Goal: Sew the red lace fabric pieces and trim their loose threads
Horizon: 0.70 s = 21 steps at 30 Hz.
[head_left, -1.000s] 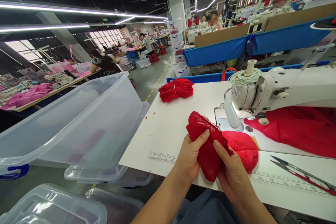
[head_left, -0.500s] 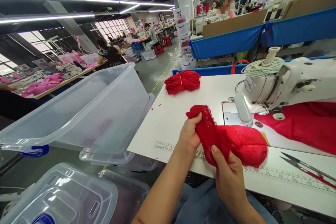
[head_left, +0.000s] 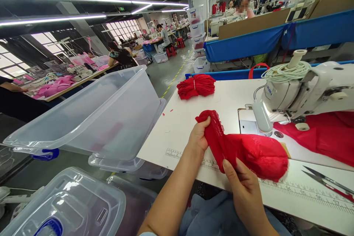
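in the head view, the left hand (head_left: 199, 132) is closed in a pinch, thumb on top, on the upper end of a red lace cloth (head_left: 217, 138). the right hand (head_left: 246, 188) pinches the lower end, thumb over curled fingers. the cloth hangs between them above the near part of the table (head_left: 177, 129), slanting down to the right. two grips set apart probably serve to keep it spread and its lace edge in sight, as that edge faces up and right.

a shiny red piece (head_left: 264, 155) lies on the table beside the right hand, its near end behind the cloth; whether the two are joined i cannot tell. the table likely bears its weight, so the hands need carry only the cloth.

the sewing machine (head_left: 318, 90) stands just beyond, its lamp on the left, with more red fabric (head_left: 326, 136) lying under its arm. the scissors (head_left: 329, 182) rest open at the right, seemingly to be in easy reach. a tied red bundle (head_left: 196, 86) sits at the far edge, perhaps to leave working room; its band presumably keeps the pieces together. a clear bin (head_left: 129, 121) stands left of the table.
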Available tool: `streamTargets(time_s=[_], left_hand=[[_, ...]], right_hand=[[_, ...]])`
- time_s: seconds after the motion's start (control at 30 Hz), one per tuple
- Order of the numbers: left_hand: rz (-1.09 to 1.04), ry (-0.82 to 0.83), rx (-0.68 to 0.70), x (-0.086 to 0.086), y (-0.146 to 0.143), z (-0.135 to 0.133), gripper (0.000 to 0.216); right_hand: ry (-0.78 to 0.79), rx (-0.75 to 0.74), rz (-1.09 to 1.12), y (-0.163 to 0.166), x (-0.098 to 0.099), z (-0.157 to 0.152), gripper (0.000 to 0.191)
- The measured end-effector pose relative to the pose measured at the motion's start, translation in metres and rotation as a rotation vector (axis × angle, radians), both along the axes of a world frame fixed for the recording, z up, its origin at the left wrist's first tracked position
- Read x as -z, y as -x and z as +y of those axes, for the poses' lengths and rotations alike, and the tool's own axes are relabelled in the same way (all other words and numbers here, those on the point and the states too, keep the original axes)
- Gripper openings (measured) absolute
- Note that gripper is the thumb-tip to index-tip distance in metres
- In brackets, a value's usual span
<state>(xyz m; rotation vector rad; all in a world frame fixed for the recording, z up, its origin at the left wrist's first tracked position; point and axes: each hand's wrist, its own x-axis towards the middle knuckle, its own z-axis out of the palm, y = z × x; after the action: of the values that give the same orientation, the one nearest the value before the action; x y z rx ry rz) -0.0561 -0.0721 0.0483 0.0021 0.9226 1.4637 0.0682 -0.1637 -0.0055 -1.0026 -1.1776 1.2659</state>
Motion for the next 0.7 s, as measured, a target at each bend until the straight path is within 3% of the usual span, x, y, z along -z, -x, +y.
streamTargets(time_s=[0.17, 0.4, 0.57, 0.7], left_hand=[[-0.002, 0.030, 0.012, -0.002, -0.001, -0.004, 0.020], [0.024, -0.034, 0.011, -0.002, -0.010, -0.010, 0.010], [0.075, -0.091, -0.002, -0.006, -0.013, -0.013, 0.002], [0.105, -0.155, 0.007, -0.009, -0.015, -0.014, 0.005]], right_hand=[[-0.008, -0.022, -0.027, -0.007, -0.006, 0.005, 0.036], [0.215, -0.053, 0.155, -0.011, -0.010, 0.015, 0.042], [0.243, -0.016, 0.237, -0.010, -0.010, 0.016, 0.054], [0.233, -0.058, 0.269, -0.008, -0.016, 0.019, 0.045]])
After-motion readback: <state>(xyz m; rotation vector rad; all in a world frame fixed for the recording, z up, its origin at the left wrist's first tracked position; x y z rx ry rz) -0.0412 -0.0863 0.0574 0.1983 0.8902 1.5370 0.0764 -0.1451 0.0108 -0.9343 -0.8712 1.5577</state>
